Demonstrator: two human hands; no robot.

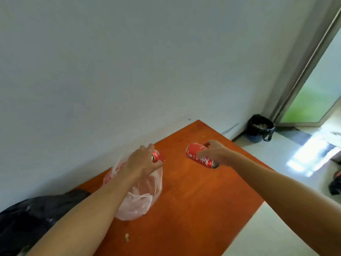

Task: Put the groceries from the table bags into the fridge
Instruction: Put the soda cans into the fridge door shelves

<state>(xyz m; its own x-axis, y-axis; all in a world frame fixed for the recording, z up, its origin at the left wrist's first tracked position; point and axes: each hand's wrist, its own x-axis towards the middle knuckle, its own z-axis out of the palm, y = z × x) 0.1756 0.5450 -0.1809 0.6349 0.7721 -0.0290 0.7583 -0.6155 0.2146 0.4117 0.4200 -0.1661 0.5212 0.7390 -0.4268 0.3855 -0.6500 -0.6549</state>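
Observation:
On the orange-brown table (193, 200) lies a thin pink plastic bag (142, 198), crumpled and nearly flat. My left hand (142, 161) is above the bag's far end, fingers wrapped around a red can (156, 157) of which only the top shows. To the right, my right hand (215, 152) grips a second red can (195, 150) with white lettering; it lies on its side, tilted, just above or on the table. A black bag (36, 215) sits at the table's near left. No fridge is in view.
A white wall runs behind the table. A black-lined waste bin (259, 128) stands on the floor in the far corner, beside a glass door (317, 93). Pale tiled floor lies right of the table's edge. A small crumb (127, 237) rests on the tabletop near me.

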